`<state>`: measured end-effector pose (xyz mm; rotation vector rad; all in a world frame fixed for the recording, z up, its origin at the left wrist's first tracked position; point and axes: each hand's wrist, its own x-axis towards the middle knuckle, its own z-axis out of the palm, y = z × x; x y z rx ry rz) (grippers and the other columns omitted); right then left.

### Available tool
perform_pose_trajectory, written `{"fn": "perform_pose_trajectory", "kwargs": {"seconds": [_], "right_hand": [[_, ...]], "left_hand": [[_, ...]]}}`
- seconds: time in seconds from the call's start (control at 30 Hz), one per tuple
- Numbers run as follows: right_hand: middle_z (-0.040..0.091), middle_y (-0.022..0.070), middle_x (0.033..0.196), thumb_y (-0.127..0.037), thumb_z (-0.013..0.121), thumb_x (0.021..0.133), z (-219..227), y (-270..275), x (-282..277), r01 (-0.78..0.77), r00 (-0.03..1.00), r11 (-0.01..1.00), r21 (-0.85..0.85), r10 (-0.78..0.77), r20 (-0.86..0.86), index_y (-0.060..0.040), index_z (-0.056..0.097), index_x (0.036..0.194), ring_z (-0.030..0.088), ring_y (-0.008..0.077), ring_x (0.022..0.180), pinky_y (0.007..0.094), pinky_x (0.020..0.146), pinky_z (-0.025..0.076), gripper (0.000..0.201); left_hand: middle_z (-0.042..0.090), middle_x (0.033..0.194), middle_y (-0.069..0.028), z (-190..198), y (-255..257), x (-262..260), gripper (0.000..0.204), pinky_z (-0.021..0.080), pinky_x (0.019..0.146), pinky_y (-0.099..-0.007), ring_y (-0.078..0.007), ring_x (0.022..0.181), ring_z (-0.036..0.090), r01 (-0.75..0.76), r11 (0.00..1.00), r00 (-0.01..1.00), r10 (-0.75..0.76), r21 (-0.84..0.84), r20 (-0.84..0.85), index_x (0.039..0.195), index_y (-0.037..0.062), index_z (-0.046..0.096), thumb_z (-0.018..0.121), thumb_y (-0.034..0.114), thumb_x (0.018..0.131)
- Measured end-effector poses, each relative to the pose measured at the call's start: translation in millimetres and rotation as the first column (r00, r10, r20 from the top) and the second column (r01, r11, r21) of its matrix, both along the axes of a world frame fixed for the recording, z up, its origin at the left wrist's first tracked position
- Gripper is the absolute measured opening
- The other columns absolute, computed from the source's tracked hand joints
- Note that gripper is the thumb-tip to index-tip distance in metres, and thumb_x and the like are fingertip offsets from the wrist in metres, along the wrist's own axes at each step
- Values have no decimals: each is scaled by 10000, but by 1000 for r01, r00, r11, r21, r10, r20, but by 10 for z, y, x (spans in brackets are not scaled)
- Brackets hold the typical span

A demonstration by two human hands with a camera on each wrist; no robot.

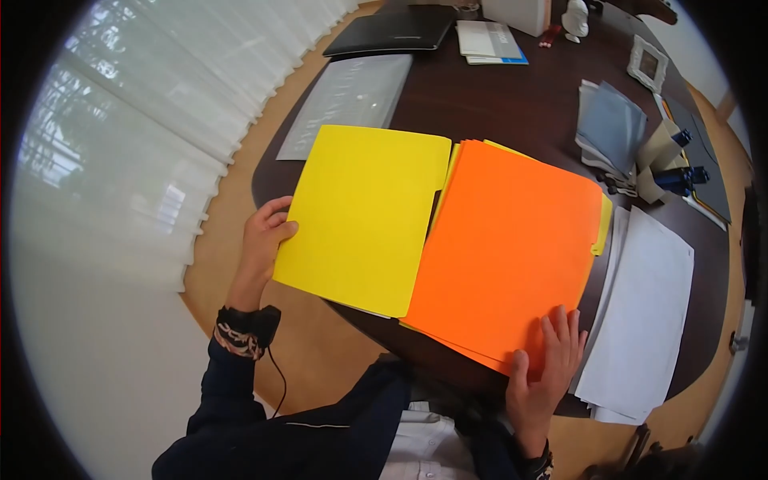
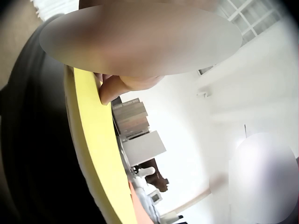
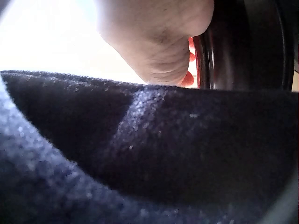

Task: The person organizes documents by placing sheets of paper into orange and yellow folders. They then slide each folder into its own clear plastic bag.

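In the head view a yellow folder is gripped at its left edge by the left hand, thumb on top. To its right lies a stack of folders with an orange folder uppermost and yellow edges showing beneath. The right hand rests on the orange folder's lower right corner, fingers extended. The left wrist view shows the yellow folder edge-on, with the left hand at its edge. A dark sleeve covers much of the right wrist view, below part of the right hand.
White papers lie right of the stack on the dark table. Behind stand pen holders, blue-grey packets and a white frame. A clear plastic folder, a black laptop-like object and booklets are at the far left and back.
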<state>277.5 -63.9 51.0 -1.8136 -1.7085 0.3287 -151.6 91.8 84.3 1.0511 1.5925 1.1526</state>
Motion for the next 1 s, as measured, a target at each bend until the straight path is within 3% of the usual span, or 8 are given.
{"fn": "perform_pose_trajectory", "kwargs": {"seconds": [0.13,0.2,0.3,0.37,0.43,0.53,0.67,1.0], "right_hand": [[494,198,1550,-148,644,873,-16,-11,-14,17,1000,1000,-5,-17,24,-25,595,1356,343,425,1511,594,1244,188,502],[495,199,1549,-145,637,883,-12,-8,-23,18,1000,1000,3,-19,20,-22,596,1354,348,426,1509,591,1243,192,489],[510,202,1535,-127,617,908,-29,0,-15,28,999,999,46,-26,-29,-12,603,1346,366,427,1500,586,1242,205,453],[524,204,1523,-113,603,923,-18,-49,8,56,996,996,67,-51,-66,-6,607,1340,380,427,1494,583,1242,213,431],[556,202,1494,-78,594,938,41,-105,96,71,982,990,120,-48,-183,5,615,1333,408,425,1480,578,1240,226,405],[574,198,1478,-51,608,928,248,-240,358,195,979,969,152,-183,-93,9,614,1344,418,413,1478,568,1242,226,420],[510,192,1540,-105,707,894,397,-492,896,325,935,939,114,-337,113,-7,544,1437,376,398,1504,553,1247,213,575],[442,222,1582,-403,819,809,9,-660,1156,444,869,892,-87,-405,284,-16,527,1463,342,412,1511,558,1241,205,815]], "left_hand": [[704,1108,-115,-43,14,-131,433,578,832,-300,-182,976,703,50,998,932,-61,-38,-358,1296,-30,618,666,-59,867],[696,1146,-105,33,-15,34,390,566,879,-348,-232,1023,691,58,994,601,35,88,-799,1238,14,662,720,4,852],[683,1193,-112,164,-125,607,391,523,975,-353,-285,1105,665,313,909,507,84,275,-858,1214,28,663,747,33,832],[669,1228,-140,232,-329,1165,392,503,1019,-377,-325,1154,647,522,827,659,-235,209,-715,1190,49,673,779,63,813],[624,1370,-146,147,-462,1586,525,459,1097,-453,-365,1341,552,771,609,512,-416,188,-751,1244,68,669,855,197,771],[526,1504,-160,122,-541,2057,707,382,1164,-505,-412,1462,412,877,473,341,-490,84,-802,1338,73,633,895,319,729],[392,1612,-186,-75,-523,2174,993,276,1220,-545,-450,1521,279,896,427,134,-524,-123,-841,1471,35,516,898,479,668],[350,1636,-203,20,-547,2242,1038,255,1217,-583,-456,1533,250,870,436,36,-522,-230,-852,1478,15,500,839,597,688]]}}
